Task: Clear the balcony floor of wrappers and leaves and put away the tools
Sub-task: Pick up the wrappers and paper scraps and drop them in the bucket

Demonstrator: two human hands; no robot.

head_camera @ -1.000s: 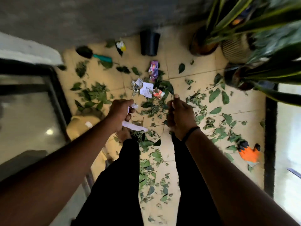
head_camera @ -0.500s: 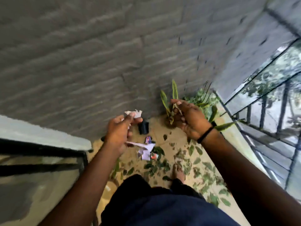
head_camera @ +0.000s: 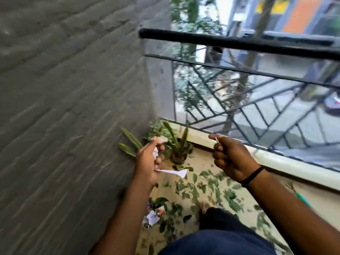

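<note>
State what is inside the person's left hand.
The left hand grips crumpled white paper wrappers; one strip sticks out below, a scrap above. Whatever lies within the palm is hidden by the fingers.

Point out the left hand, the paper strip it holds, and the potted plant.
left hand (head_camera: 147, 162): head view, back of hand.
paper strip (head_camera: 174, 172): head view, middle of strip.
potted plant (head_camera: 178, 159): head view, pot wall.

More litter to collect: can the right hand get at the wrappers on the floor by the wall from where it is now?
Probably not without bending. The right hand is raised near the railing, fingers curled, while the wrappers lie low on the floor beside the wall. Nothing blocks the way down.
</note>
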